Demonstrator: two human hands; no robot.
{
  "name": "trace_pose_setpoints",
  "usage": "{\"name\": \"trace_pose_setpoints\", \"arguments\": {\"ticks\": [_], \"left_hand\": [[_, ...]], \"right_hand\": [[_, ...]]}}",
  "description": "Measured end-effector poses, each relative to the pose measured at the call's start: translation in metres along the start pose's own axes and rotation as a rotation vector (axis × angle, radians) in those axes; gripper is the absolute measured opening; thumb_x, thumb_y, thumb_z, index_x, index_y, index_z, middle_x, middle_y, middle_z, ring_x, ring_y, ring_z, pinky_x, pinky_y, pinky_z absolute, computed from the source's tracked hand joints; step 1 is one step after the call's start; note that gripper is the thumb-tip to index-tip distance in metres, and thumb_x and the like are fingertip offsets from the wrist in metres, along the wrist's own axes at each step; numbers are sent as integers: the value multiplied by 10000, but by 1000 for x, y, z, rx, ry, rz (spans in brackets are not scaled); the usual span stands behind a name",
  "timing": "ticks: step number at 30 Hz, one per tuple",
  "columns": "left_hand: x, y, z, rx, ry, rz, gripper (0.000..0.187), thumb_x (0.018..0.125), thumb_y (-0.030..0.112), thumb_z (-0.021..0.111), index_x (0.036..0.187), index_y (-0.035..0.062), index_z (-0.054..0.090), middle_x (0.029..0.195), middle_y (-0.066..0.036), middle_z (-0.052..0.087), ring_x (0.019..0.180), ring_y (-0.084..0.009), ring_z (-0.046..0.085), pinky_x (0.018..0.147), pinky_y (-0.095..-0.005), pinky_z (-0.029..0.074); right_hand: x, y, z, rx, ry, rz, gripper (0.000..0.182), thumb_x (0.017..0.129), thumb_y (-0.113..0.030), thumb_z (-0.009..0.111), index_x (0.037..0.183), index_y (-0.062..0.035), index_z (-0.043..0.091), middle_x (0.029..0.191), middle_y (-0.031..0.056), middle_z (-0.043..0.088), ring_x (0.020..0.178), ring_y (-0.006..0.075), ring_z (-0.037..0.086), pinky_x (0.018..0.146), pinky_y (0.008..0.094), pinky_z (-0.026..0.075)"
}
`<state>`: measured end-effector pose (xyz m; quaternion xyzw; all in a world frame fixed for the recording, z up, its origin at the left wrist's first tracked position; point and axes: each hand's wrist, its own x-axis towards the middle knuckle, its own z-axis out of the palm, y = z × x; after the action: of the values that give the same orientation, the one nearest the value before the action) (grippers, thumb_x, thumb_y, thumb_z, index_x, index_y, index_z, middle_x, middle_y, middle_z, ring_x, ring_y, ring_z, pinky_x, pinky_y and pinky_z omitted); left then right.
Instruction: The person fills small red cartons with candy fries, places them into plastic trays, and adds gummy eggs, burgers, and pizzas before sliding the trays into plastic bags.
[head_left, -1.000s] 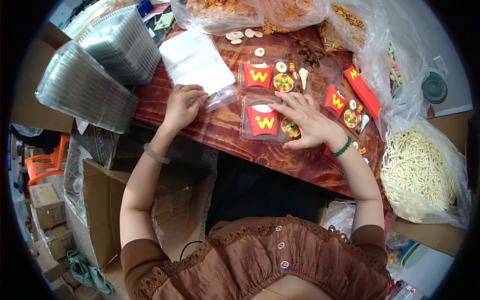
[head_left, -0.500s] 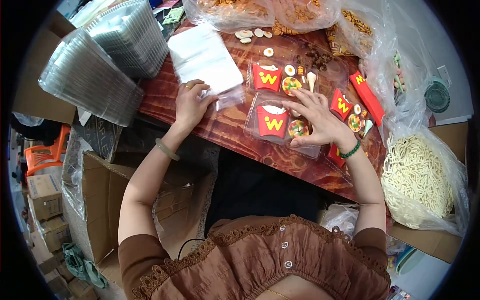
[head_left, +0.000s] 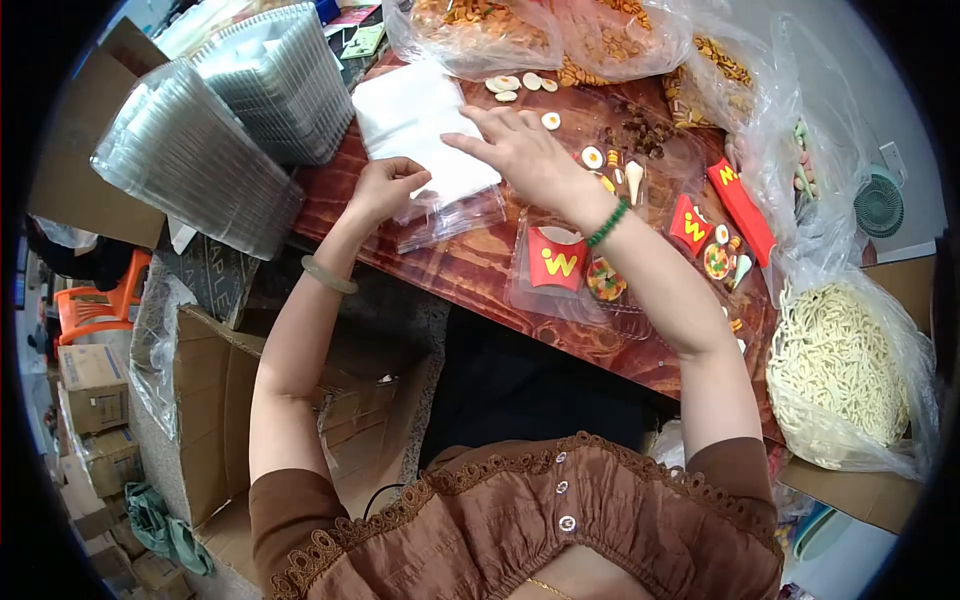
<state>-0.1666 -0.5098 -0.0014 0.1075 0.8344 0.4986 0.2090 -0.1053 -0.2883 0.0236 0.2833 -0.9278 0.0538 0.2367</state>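
While candy-filled, clear tray (head_left: 545,285) (lidless).

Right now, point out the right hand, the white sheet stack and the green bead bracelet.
right hand (head_left: 520,150), head view, back of the hand
white sheet stack (head_left: 405,115), head view, bare top sheet
green bead bracelet (head_left: 607,224), head view, beads at the wrist

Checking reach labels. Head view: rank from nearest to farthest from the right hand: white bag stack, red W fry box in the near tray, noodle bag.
1. White bag stack: under the right hand, table's far left.
2. Red W fry box: near edge, below the wrist.
3. Noodle bag: far right, off the table edge.
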Motion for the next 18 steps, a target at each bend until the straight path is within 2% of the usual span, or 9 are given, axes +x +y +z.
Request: {"name": "trace_pose_setpoints", "arguments": {"ticks": [2,4,5,7,9,10,12,14,18], "left_hand": [[4,-2,-3,85,-35,36,217,863,206,653,913,-2,689,773,-30,658,687,-78,586,608,-250,485],[3,0,-10,57,-76,10,374,843,287,687,1048,-23,651,866,-76,654,755,-113,594,660,-263,497],[-3,3,-14,-32,-97,27,513,815,338,710,1137,-43,592,951,-123,639,812,-150,602,693,-286,503],[-16,5,-18,31,-163,166,873,744,460,754,1323,-95,408,1175,-252,557,970,-272,604,771,-356,509],[-32,6,-8,359,-100,334,865,724,442,767,1307,-99,425,1142,-268,578,978,-289,615,785,-381,505],[-38,10,-2,481,-31,386,620,781,313,714,1234,-62,517,1013,-264,629,904,-324,642,774,-393,507],[-28,-7,9,522,58,440,476,803,235,666,1177,-40,563,948,-257,638,868,-345,642,764,-411,505],[-27,-12,21,543,248,532,200,843,57,547,1006,-1,647,831,-238,644,791,-393,628,728,-451,499],[-24,-13,25,551,291,516,160,855,38,544,968,-42,626,873,-234,642,838,-377,635,707,-421,501]], "right_hand": [[15,4,9,-141,50,-97,417,780,-113,652,1184,-195,588,1264,72,518,1146,246,484,948,405,381],[22,6,15,127,-85,-117,195,774,-152,672,968,-168,678,1125,28,590,1082,204,514,916,378,392],[22,6,18,207,34,-85,58,776,-191,689,811,-145,691,1040,2,612,1040,177,526,901,358,391],[21,12,20,222,-9,-52,65,787,-202,687,818,-146,693,1045,5,610,1039,179,526,902,355,389],[19,15,23,235,-54,-4,72,797,-213,685,824,-147,695,1051,8,607,1037,180,526,903,352,388],[19,15,25,251,-92,12,114,802,-226,686,877,-140,690,1065,20,606,1046,195,525,907,366,392],[12,16,22,259,-135,36,162,806,-240,687,929,-134,685,1078,33,604,1056,210,525,910,381,397],[-2,12,5,322,38,159,328,809,-267,689,1083,-97,629,1106,66,598,1098,248,511,932,425,398],[-77,-10,-77,317,-175,163,882,632,-555,749,1306,-74,444,1302,192,449,1221,353,409,1014,475,345]]}}
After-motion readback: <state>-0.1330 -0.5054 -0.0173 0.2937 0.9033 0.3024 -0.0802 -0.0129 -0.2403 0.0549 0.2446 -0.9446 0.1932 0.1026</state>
